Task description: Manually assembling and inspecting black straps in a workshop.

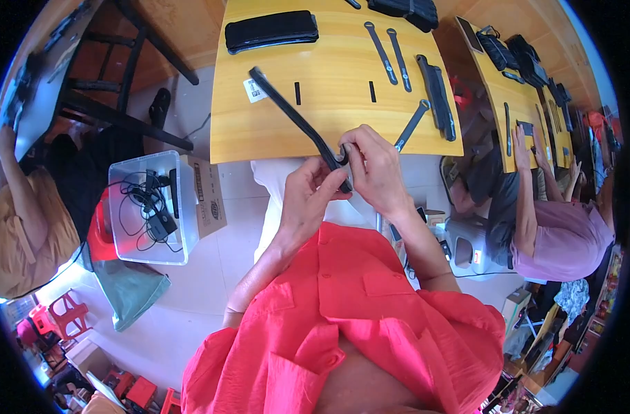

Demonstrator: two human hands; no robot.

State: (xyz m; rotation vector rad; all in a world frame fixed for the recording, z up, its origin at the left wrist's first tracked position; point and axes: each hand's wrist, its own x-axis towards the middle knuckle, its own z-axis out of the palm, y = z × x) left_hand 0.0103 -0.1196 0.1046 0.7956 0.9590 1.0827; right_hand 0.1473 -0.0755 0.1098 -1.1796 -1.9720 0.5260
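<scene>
A long, narrow black strip [293,114] slants up and left from my hands over the table's near edge. My left hand [306,196] is closed round its lower end, thumb on top. My right hand [377,169] pinches a short, curled black strap end [342,153] that bends beside the strip; whether it loops fully round is hidden by my fingers. Near my right hand, a flat dark strap with a ring-shaped end [413,124] lies on the table. Two similar straps [380,55] rest farther back, beside a folded black bundle [435,98].
The yellow wooden table [260,138] has two dark slots and a white label [254,90]. A black folded pouch [272,32] lies at its far left. A clear bin [149,207] with black cables stands on the floor at left. Other people work at tables on both sides.
</scene>
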